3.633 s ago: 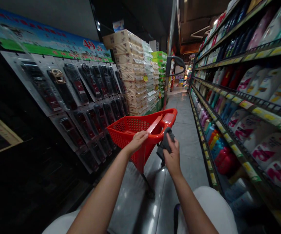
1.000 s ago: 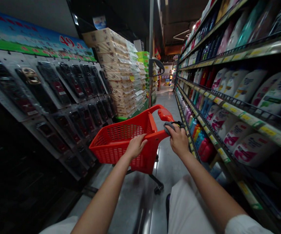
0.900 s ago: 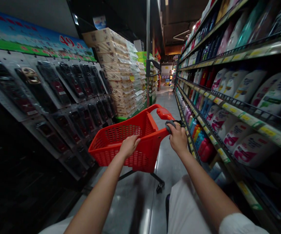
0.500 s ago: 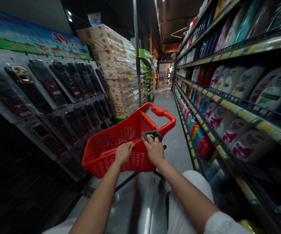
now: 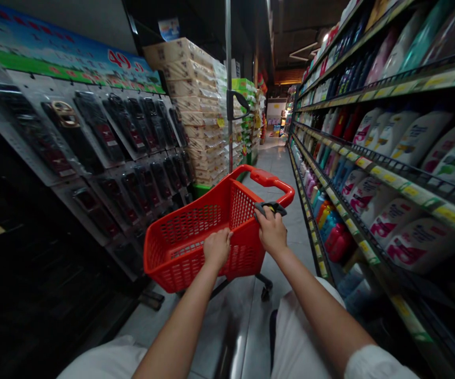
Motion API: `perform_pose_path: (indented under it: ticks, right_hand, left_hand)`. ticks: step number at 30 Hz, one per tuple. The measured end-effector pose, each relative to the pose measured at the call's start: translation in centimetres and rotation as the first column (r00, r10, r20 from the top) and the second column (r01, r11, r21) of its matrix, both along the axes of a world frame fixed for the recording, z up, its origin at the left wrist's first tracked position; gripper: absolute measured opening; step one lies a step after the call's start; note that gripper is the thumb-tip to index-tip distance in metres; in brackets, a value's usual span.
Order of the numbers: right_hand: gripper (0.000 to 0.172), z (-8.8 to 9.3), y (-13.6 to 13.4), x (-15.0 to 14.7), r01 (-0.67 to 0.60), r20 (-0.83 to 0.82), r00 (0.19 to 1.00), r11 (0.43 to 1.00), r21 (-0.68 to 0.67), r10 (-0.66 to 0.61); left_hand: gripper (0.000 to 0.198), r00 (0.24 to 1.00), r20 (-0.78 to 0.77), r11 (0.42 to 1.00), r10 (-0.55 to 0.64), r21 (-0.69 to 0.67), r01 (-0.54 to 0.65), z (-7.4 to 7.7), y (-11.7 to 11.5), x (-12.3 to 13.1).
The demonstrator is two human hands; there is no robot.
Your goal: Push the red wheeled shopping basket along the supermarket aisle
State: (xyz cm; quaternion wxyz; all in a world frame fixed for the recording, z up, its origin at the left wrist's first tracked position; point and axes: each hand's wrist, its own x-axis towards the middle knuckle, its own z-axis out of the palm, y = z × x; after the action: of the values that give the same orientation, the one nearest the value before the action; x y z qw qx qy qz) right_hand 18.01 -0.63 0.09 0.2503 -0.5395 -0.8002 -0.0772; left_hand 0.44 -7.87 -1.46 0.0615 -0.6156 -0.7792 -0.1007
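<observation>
A wheeled shopping basket (image 5: pixel 243 216) is sitting at twelve o'clock, with product shelves (image 5: pixel 408 181) running along at two o'clock, a pegboard display (image 5: pixel 26 152) hanging at ten, and stacked paper bales (image 5: pixel 191 110) standing at eleven.

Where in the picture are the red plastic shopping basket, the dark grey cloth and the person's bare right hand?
Red plastic shopping basket (image 5: pixel 190 229): head view, on inner mesh wall.
Dark grey cloth (image 5: pixel 270 209): head view, on part above fingers.
Person's bare right hand (image 5: pixel 271 232): head view, on back of hand.

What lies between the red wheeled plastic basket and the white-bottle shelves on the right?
Bare grey floor tiles, seen in the head view, separate the red basket from the shelves.
</observation>
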Motion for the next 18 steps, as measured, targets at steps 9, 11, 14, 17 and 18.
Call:
perform_pose_path:
  ticks: [9,11,14,17,18]
  right_hand:
    - [0.052,0.8,2.3,0.8,-0.085,-0.015,0.996,0.995,-0.043,0.084]
    - [0.048,0.9,3.2,0.8,-0.105,-0.023,0.994,0.993,-0.056,0.104]
    - [0.046,0.9,5.0,1.4,-0.199,-0.049,0.979,0.976,-0.093,0.196]
    - [0.046,0.8,7.1,2.2,-0.32,-0.095,0.946,0.942,-0.104,0.311]
    - [0.046,0.8,7.8,2.3,-0.353,-0.103,0.934,0.93,-0.1,0.343]
  left_hand:
    - [0.039,0.994,0.08,0.996,0.076,-0.06,-0.071,0.2,-1.1,2.8]
    - [0.038,0.991,0.125,0.996,0.053,-0.073,-0.044,0.4,-1.3,3.4]
    - [0.042,0.966,0.242,0.991,-0.09,-0.078,0.112,0.9,-1.7,3.5]
    - [0.045,0.945,0.264,0.977,-0.195,-0.035,0.212,1.7,-1.6,1.6]
    - [0.042,0.954,0.235,0.981,-0.184,-0.008,0.192,1.9,-1.4,0.5]
